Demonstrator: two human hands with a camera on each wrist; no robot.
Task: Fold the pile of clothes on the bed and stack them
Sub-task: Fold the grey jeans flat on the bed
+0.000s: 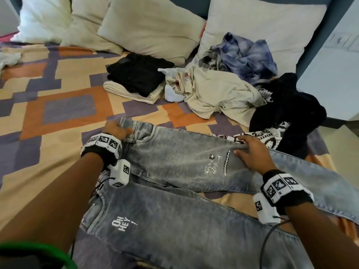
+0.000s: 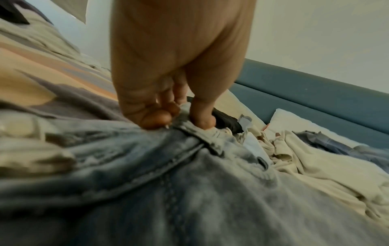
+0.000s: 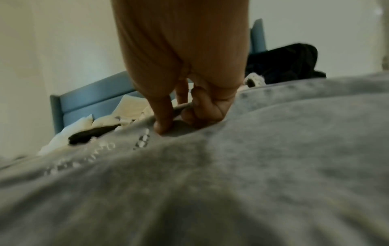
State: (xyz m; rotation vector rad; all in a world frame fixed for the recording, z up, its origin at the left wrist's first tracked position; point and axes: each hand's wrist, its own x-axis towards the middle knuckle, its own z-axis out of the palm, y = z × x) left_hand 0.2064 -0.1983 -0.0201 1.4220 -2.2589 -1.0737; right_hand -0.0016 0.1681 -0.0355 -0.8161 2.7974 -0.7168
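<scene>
jeans (image 1: 174, 220) in a pale, acid-washed grey-blue lie spread across the near part of the bed (image 1: 58, 105), waist to the left, the two legs running right. white print shows on both legs: "oh hey !" on the near thigh and a small scribbled graphic with a dotted line on the far leg. the left hand (image 1: 116, 130) holds the far corner of the waistband, its fingers (image 2: 155, 119) curled under the edge and thumb pressed on the denim from the other side, so the band is pinched between them. the right hand (image 1: 252, 152) is on the far leg's upper edge; the right wrist view shows its thumb on top and fingers (image 3: 202, 113) curled under the fabric, clamped on a fold of it.

beyond the jeans, a folded stack (image 1: 136, 80) sits on the patterned bedspread: a black garment on top of a cream one. just right of it lies the unfolded pile: a crumpled cream shirt (image 1: 217, 92), a blue checked shirt (image 1: 246, 55) against a pillow (image 1: 262, 22), and a black garment (image 1: 287, 109) with a black-and-white print at the bed's right edge, touching the jeans' far leg.
</scene>
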